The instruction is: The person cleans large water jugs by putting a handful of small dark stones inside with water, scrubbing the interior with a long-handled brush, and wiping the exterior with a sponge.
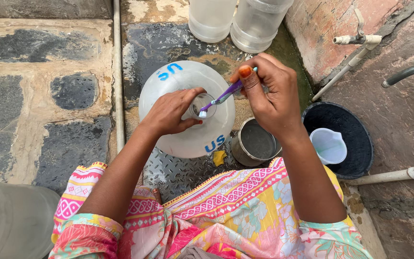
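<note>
The left hand (171, 114) curls its fingers around the neck of a large translucent water jug (186, 109) standing on the wet metal floor plate (178, 172). The right hand (269, 96) pinches a purple toothbrush (220, 99), bristles at the jug's mouth. A steel pot (256, 142) sits just beside the jug.

The large jug (186, 109) is seen to be milky white and translucent, with blue markings on its shoulder. The toothbrush (221, 98) is purple, with white bristles. An orange-tinted nail is noted on the right hand (269, 98), and red nails on the left hand (171, 113). The metal pot (256, 142) is dull grey. The basin (355, 139) is black, and the cup (328, 146) inside it is pale, translucent white. The garment (235, 211) is patterned in pink, yellow and teal, with floral print and zigzag bands. The floor (39, 91) is mottled in tan and dark grey.
</note>
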